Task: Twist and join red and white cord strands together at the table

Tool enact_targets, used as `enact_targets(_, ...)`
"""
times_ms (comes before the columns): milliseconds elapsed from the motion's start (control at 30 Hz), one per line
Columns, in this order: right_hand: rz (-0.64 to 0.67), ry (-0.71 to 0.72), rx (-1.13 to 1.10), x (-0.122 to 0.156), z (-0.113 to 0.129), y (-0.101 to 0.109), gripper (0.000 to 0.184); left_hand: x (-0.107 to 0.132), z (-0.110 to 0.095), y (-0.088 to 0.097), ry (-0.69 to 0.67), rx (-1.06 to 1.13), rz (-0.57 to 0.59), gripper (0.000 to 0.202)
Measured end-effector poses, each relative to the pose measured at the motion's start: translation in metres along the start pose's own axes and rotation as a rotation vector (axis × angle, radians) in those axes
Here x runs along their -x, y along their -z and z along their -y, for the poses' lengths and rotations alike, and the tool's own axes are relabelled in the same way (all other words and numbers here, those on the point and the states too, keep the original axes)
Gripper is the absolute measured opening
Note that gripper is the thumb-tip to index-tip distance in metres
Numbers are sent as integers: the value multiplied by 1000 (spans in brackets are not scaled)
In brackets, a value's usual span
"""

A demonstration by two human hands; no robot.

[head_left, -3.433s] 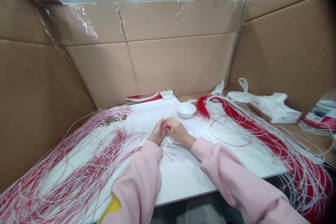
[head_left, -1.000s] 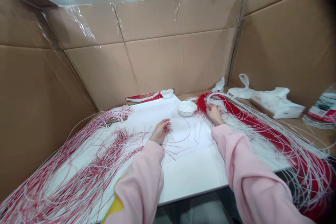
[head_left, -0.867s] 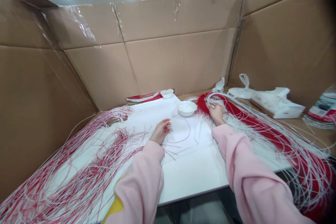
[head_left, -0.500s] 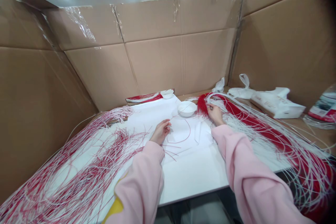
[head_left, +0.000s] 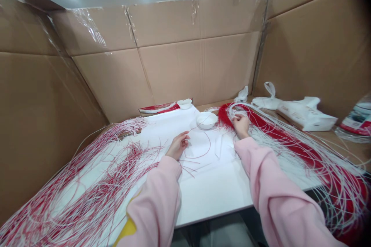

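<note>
My left hand (head_left: pixel 178 145) rests on the white table (head_left: pixel 211 193), fingers curled in a pinch on the end of a thin red strand (head_left: pixel 206 147) that loops over the table. My right hand (head_left: pixel 240 124) reaches into the big bundle of red and white strands (head_left: pixel 292 142) at the right, fingers closed on some white strands near its top end. Both arms wear pink sleeves. A small white bowl (head_left: pixel 206 120) stands between the two hands, a little farther back.
A wide spread of red and white strands (head_left: pixel 87 185) covers the left side. Cardboard walls (head_left: pixel 179 61) enclose the table. A smaller strand bundle and white dish (head_left: pixel 184 103) lie at the back. White bags and a packet (head_left: pixel 304 115) sit at the right.
3.4 s ago both hands were together at the centre. My right hand has since moved to the right bundle and shifts slightly there; my left hand stays put.
</note>
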State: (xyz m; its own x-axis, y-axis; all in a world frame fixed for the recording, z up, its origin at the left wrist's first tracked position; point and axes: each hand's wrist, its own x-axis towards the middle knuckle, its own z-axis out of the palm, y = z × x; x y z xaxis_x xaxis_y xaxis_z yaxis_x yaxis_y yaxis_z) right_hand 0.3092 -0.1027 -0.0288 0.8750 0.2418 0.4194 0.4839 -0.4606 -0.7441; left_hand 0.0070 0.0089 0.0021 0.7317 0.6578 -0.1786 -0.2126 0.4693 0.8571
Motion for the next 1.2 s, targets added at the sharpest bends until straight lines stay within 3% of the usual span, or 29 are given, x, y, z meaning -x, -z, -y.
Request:
enact_targets(133, 79, 8, 28, 4, 13, 4, 19, -1, 2, 2, 10, 13, 26, 21)
enact_targets(267, 108, 143, 1, 18, 47, 11, 21, -1, 2, 1, 19, 25, 36, 17)
enact_targets(367, 192, 314, -63, 43, 79, 11, 21, 1, 2, -2, 13, 26, 10, 11)
enact_targets(533, 479, 595, -184, 105, 116, 1, 14, 1, 3, -2, 13, 27, -31, 5)
enact_targets(700, 659, 764, -246, 141, 125, -5, 12, -3, 7, 2, -33, 26, 2, 6)
enact_targets(867, 698, 823, -276, 142, 126, -2, 15, -5, 9, 2, -57, 14, -31, 10)
enact_targets(1033, 785, 892, -264, 153, 130, 1, 11, -2, 9, -2, -122, -98, 108, 21)
enact_targets(1200, 773, 879, -229, 158, 128, -2, 12, 1, 8, -4, -142, -134, 128, 25)
